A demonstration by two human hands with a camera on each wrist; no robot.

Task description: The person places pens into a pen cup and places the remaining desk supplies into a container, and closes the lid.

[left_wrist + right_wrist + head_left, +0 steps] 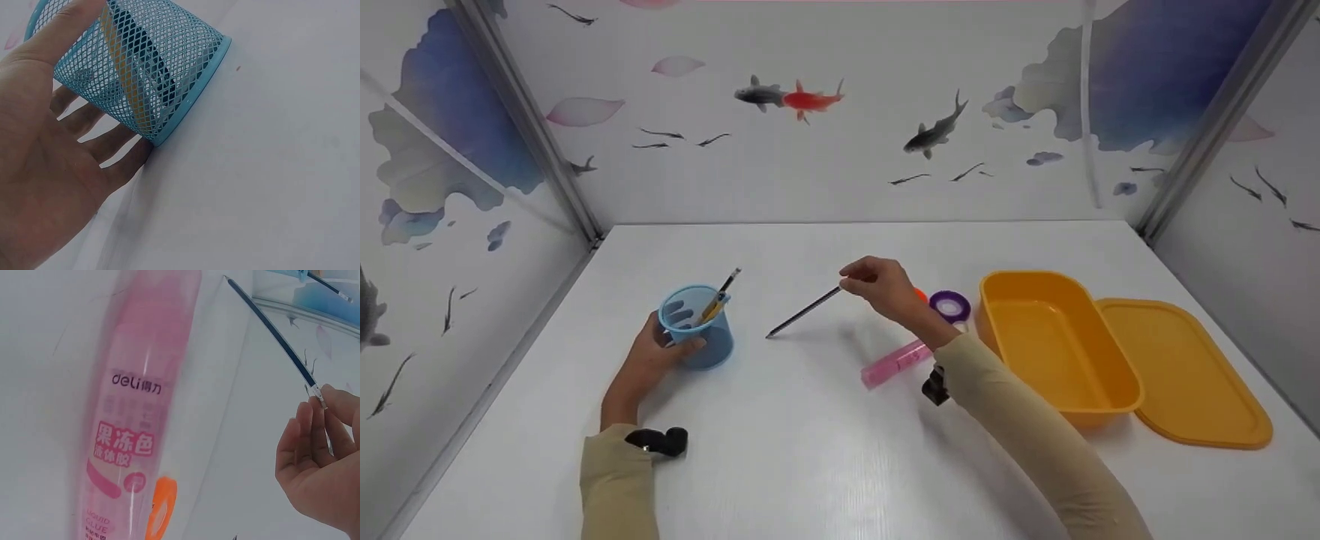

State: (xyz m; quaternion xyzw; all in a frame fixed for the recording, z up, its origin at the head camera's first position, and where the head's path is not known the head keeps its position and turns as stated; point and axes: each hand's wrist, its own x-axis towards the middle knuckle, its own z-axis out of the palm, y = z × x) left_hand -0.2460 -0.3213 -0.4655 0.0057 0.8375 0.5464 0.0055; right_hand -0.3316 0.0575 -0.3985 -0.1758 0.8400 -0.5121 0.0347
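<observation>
My left hand (651, 361) grips a light blue mesh pen holder (712, 349) on the left of the table, thumb across its near side and fingers behind it. In the left wrist view the mesh cup (185, 34) shows a yellow item and a dark item through its wall. From its mouth sticks a dark pencil (728, 281) with a pale end, beside something yellow (711, 309). Right of the holder, my right hand (887, 291) pinches a dark pencil (804, 312) by its eraser end. The pencil slants down to the left, its sharpened tip at or near the tabletop.
Below my right forearm lies a pink liquid glue tube (894, 365). Behind it are a purple ring (950, 306), like a tape roll, and a partly hidden orange item (920, 295). An orange-yellow box (1057, 341) stands right, its lid (1192, 375) beside it. Walls enclose the white table (780, 465).
</observation>
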